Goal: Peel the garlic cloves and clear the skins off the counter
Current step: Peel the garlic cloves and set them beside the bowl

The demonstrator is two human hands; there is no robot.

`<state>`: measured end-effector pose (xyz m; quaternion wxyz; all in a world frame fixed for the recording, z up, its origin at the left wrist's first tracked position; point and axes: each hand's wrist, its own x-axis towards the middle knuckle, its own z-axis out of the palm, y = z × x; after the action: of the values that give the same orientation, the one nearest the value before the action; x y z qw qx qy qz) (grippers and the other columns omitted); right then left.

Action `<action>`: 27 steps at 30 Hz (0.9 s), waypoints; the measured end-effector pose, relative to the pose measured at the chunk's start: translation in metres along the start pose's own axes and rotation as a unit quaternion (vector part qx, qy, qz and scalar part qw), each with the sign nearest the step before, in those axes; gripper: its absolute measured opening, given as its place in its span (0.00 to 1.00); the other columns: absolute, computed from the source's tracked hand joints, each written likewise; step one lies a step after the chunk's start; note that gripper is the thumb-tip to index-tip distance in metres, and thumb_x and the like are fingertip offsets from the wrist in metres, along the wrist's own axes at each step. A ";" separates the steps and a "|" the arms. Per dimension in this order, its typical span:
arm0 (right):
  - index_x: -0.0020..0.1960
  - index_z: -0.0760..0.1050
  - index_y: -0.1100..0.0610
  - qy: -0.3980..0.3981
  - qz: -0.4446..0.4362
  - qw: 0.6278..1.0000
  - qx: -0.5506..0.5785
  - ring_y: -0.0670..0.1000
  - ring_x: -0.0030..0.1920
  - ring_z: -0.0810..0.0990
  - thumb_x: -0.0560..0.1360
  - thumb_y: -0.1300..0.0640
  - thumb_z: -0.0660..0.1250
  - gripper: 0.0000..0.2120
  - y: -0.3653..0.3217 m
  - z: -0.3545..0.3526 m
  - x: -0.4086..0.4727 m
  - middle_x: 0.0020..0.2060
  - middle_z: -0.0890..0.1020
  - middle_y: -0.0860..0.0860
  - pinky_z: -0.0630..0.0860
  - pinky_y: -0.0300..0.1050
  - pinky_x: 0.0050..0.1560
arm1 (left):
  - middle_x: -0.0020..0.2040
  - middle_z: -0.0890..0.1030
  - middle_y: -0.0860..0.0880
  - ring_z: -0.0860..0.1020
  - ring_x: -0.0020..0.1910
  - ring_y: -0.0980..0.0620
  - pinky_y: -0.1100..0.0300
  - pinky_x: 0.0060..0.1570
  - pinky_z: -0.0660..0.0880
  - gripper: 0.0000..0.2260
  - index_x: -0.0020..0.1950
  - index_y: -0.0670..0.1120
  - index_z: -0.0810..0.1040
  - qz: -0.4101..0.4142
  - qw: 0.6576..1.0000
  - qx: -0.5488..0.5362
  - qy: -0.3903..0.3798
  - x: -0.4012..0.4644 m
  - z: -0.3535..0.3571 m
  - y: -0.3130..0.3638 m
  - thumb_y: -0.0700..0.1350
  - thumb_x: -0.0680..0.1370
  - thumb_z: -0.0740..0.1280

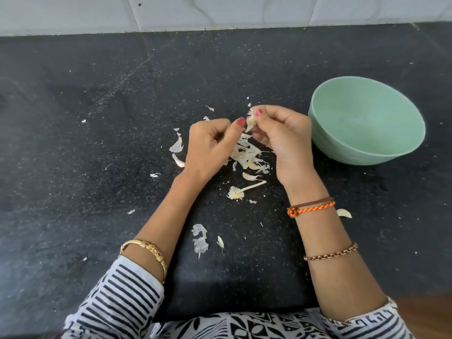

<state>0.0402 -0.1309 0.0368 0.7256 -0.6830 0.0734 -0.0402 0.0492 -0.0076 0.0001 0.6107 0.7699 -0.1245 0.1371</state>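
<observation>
Both hands meet above a black counter [85, 143], pinching one garlic clove [250, 123] between them: the left hand [210, 143] presses its thumb against the clove's near side, other fingers curled, while the right hand [281, 135] holds it with thumb and curled fingers. Directly below the hands lies a heap of skins [247, 155], with a garlic stem [241, 190] just nearer the person and more scraps of skin scattered towards the counter's front edge. One loose clove [343, 213] lies beside the right forearm. A green bowl [367, 121] stands to the right of the hands, near but apart from them. White tiles [220, 11] back the counter
</observation>
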 end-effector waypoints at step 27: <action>0.46 0.83 0.61 0.090 -0.215 0.965 -0.125 0.40 0.38 0.82 0.70 0.66 0.70 0.06 0.017 0.006 0.005 0.36 0.82 0.45 0.77 0.34 0.41 | 0.36 0.82 0.57 0.75 0.34 0.62 0.69 0.35 0.71 0.05 0.48 0.46 0.81 -0.033 0.990 -0.129 0.046 -0.002 0.008 0.007 0.38 0.75 0.68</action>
<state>0.0454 -0.1251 0.0201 0.5994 -0.7615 -0.0057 -0.2466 0.0458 -0.0165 0.0038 0.7141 0.6813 -0.0876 0.1351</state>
